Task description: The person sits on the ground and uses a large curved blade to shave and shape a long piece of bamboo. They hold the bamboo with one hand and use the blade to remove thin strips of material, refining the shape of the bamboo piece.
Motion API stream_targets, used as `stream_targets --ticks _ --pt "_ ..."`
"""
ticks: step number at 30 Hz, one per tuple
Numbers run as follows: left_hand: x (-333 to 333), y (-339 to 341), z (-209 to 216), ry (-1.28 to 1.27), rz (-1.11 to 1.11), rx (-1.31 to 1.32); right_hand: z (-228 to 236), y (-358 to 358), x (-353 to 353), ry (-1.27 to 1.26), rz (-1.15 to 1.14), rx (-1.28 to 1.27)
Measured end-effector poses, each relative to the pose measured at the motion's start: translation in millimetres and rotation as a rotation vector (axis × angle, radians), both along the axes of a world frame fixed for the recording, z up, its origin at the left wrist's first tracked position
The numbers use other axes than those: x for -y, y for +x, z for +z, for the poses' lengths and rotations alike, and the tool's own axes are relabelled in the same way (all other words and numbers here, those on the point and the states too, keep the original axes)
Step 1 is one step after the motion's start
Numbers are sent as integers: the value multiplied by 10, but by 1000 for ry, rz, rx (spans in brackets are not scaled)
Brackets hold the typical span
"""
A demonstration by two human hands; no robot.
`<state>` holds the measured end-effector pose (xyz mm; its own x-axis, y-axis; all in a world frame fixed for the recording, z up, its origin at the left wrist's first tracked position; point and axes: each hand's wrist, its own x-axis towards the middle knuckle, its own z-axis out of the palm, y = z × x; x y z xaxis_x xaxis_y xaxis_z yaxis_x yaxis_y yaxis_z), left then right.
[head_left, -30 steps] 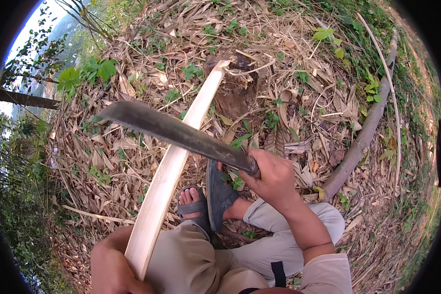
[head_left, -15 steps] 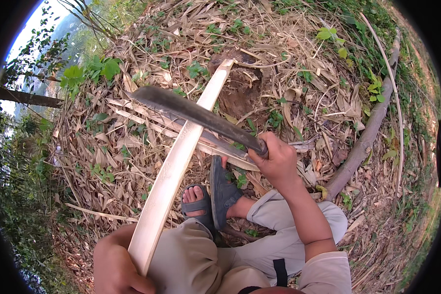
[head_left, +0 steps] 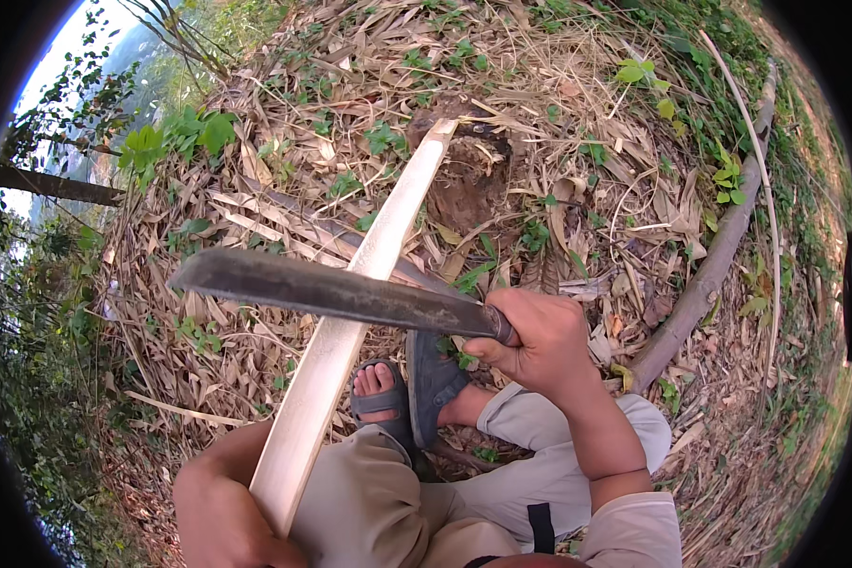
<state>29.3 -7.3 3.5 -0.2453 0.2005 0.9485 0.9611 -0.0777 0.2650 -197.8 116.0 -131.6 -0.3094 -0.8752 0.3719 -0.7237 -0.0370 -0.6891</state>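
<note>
My right hand is wrapped round the handle of a machete, whose long dark blade points left and lies across a pale wooden strip. Whether the blade touches the wood cannot be made out. My left hand grips the strip's near end beside my left thigh, its fingers partly hidden under the wood. From there the strip slants away to the upper right. Its narrowed far end rests at a brown, rotting stump.
My sandalled feet are just beyond my bent legs. Split wood strips lie among dry leaves left of the stump. A thick branch runs along the right, with a thin stick beside it. A leafy plant grows at the far left.
The machete has come nearer to me along the strip, its blade tip swinging left and down. My right hand has shifted slightly right and closer. The strip has barely moved.
</note>
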Motion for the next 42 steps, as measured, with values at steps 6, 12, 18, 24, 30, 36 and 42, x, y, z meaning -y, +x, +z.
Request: stream_targets --ticks 6,12,18,24,30,36,42 --pt "149 -145 318 -538 -232 207 -613 -322 17 -35 -201 -53" --pt "107 -49 264 -420 -125 218 -92 107 -99 -97 -25 -164" --pt "138 -151 345 -516 -166 212 -446 -215 28 146 -297 53" --pt "178 -102 344 -566 -173 227 -168 108 -50 -100 -114 -63" --pt "186 -159 388 -554 -189 210 -529 -434 64 292 -393 97" --pt "167 -88 341 -543 -165 252 -159 -25 -34 -46 -98 -117" --pt "139 -149 397 -589 -183 243 -698 -715 238 364 -477 135"
